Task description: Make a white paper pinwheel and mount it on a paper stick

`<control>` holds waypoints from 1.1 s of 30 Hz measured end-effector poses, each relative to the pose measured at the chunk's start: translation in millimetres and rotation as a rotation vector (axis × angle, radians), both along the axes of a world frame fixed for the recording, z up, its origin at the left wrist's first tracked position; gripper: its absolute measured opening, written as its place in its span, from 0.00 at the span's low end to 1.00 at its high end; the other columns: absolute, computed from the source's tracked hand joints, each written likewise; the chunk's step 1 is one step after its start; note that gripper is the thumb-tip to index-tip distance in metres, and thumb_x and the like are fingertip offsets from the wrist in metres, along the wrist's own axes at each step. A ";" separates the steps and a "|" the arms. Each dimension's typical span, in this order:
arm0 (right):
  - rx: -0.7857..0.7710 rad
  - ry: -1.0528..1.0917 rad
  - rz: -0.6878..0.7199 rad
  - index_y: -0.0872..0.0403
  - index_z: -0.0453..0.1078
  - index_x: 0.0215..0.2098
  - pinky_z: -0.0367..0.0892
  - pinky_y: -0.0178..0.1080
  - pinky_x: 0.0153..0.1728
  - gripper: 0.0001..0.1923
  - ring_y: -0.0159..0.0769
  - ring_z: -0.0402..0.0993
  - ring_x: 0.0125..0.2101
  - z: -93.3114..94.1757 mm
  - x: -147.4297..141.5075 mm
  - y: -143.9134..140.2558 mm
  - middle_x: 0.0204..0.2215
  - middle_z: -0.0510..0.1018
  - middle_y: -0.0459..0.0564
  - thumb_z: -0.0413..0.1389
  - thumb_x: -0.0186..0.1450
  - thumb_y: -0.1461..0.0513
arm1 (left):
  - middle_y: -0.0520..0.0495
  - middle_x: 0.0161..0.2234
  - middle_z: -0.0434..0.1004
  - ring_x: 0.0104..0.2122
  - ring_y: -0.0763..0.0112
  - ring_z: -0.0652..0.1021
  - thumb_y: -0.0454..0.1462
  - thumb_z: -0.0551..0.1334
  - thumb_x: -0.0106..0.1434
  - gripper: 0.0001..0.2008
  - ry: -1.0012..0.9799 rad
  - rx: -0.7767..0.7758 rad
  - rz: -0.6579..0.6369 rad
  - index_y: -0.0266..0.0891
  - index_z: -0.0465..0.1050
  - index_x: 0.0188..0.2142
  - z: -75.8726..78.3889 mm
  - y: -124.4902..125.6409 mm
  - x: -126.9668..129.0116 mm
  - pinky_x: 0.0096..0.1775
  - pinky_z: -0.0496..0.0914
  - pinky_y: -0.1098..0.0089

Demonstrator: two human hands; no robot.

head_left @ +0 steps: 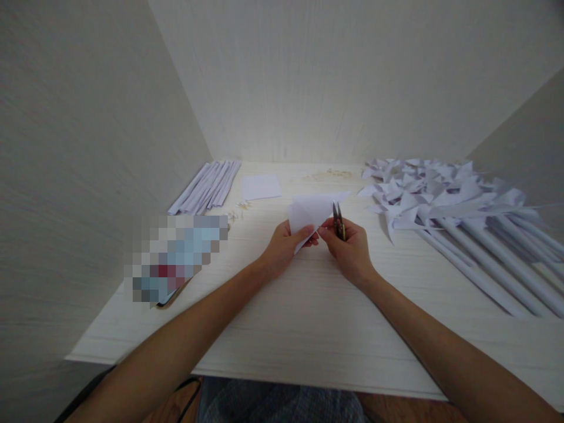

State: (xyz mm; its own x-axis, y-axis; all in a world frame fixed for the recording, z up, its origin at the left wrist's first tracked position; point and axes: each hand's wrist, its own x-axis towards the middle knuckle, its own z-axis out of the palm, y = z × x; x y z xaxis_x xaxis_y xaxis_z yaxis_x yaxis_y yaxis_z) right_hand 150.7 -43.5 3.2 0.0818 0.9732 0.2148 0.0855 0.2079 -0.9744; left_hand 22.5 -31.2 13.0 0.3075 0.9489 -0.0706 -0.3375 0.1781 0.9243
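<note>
A folded sheet of white paper (311,210) is raised over the middle of the table. My left hand (282,247) is closed on its lower left part, thumb in front. Small scissors (338,223) sit in my right hand (352,247), blades pointing up and close together. The thumb and forefinger of that hand meet at the paper's lower right edge, and they seem to pinch it. My palm hides most of the scissors' handles.
White paper pinwheels (423,191) on rolled paper sticks (484,247) are heaped at the right. Rolled paper strips (207,187) and a square sheet (261,187) lie at the back left. Small pale bits (240,207) are nearby. A blurred-out phone-like device (180,258) rests at the left. Walls enclose the table.
</note>
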 end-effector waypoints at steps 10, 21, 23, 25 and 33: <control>-0.008 0.051 0.026 0.55 0.65 0.21 0.44 0.31 0.15 0.07 0.23 0.47 0.13 -1.0 1.1 0.2 0.11 0.55 0.37 0.57 0.51 0.60 | 0.51 0.20 0.69 0.21 0.77 0.69 0.37 0.61 0.49 0.07 0.070 0.113 0.074 0.34 0.68 0.25 -4.7 -0.6 2.0 0.27 0.63 0.73; -0.007 0.056 0.035 0.55 0.64 0.20 0.44 0.32 0.15 0.08 0.23 0.46 0.13 -0.4 0.8 -0.5 0.11 0.54 0.37 0.57 0.51 0.60 | 0.52 0.20 0.69 0.21 0.77 0.68 0.38 0.62 0.48 0.08 0.072 0.129 0.126 0.35 0.67 0.24 -5.2 -2.3 4.3 0.27 0.63 0.72; -0.008 0.061 0.037 0.55 0.64 0.20 0.44 0.32 0.15 0.07 0.23 0.47 0.13 0.2 0.6 -0.5 0.11 0.55 0.37 0.57 0.51 0.61 | 0.52 0.20 0.69 0.21 0.77 0.68 0.38 0.62 0.48 0.07 0.080 0.139 0.131 0.35 0.67 0.24 -5.5 -2.5 4.3 0.27 0.63 0.72; -0.004 0.067 0.041 0.55 0.64 0.19 0.44 0.32 0.16 0.07 0.23 0.47 0.13 0.3 0.6 -0.5 0.11 0.55 0.37 0.57 0.51 0.61 | 0.52 0.20 0.68 0.21 0.77 0.68 0.37 0.61 0.49 0.07 0.084 0.150 0.135 0.35 0.67 0.24 -5.6 -2.8 4.2 0.27 0.63 0.73; 0.040 0.013 -0.007 0.55 0.65 0.21 0.45 0.32 0.16 0.08 0.23 0.47 0.14 1.7 1.0 -2.3 0.11 0.54 0.37 0.56 0.52 0.59 | 0.51 0.23 0.71 0.22 0.77 0.71 0.39 0.63 0.48 0.12 0.047 0.078 0.069 0.35 0.64 0.30 -2.1 0.1 2.4 0.30 0.65 0.71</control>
